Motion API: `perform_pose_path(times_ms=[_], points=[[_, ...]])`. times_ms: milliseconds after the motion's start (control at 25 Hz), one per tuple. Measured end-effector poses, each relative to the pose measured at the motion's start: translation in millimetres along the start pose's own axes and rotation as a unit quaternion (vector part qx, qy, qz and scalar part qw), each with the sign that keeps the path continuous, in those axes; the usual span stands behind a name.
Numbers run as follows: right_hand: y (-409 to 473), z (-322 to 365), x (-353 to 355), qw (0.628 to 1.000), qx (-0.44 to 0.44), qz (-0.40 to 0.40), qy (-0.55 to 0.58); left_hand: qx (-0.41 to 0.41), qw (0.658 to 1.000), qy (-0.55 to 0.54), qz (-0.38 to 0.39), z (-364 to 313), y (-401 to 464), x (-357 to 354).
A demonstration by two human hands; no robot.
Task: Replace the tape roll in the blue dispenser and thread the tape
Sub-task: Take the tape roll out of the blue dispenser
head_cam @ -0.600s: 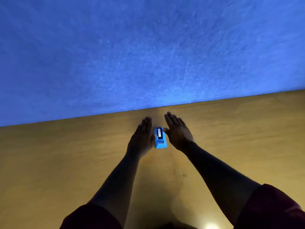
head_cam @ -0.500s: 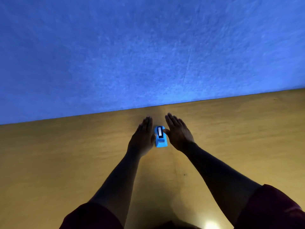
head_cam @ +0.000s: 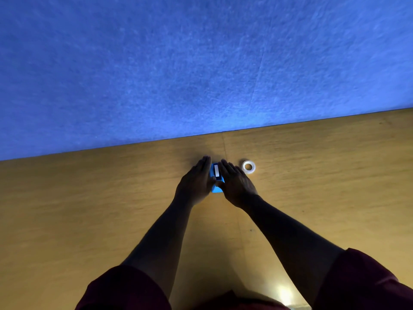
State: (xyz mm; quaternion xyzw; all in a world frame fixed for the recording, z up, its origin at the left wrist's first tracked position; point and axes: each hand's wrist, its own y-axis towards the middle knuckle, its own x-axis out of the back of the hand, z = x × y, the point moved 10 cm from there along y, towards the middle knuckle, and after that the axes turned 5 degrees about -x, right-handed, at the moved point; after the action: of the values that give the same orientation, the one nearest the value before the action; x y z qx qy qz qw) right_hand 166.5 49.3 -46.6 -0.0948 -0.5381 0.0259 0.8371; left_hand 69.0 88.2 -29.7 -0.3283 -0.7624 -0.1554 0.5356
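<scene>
Your hands have closed in on the dispenser [head_cam: 216, 178] now. The left hand [head_cam: 196, 182] and right hand [head_cam: 234, 184] press against its sides with fingers stretched flat, cupping it rather than curling round it, where a moment ago they sat a touch looser. It sits on the table [head_cam: 89, 209] near the far edge. A clear roll [head_cam: 249, 167] has come into view just right of your right hand, untouched. That looks like your replacement, so the swap has yet to start.
</scene>
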Motion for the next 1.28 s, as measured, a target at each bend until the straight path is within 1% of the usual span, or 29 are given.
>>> perform_pose_path(times_ms=[280,480,680,960,1280], points=[[4,-2,1,1.0,0.006,-0.005,0.011,0.003,1.0,-0.017,0.013,3,10,-8],[7,-6,0,0.999,-0.002,-0.007,0.035,-0.009,0.999,-0.03,0.01,4,17,-11],[10,-12,-2,0.998,-0.012,0.004,0.055,0.004,0.999,-0.044,0.01,10,21,-16],[12,-17,-2,0.997,0.004,0.017,0.071,0.015,0.998,-0.052,0.011,13,27,-19],[15,-28,-7,0.996,-0.028,0.034,0.08,0.006,0.998,-0.07,-0.004,10,32,-14]])
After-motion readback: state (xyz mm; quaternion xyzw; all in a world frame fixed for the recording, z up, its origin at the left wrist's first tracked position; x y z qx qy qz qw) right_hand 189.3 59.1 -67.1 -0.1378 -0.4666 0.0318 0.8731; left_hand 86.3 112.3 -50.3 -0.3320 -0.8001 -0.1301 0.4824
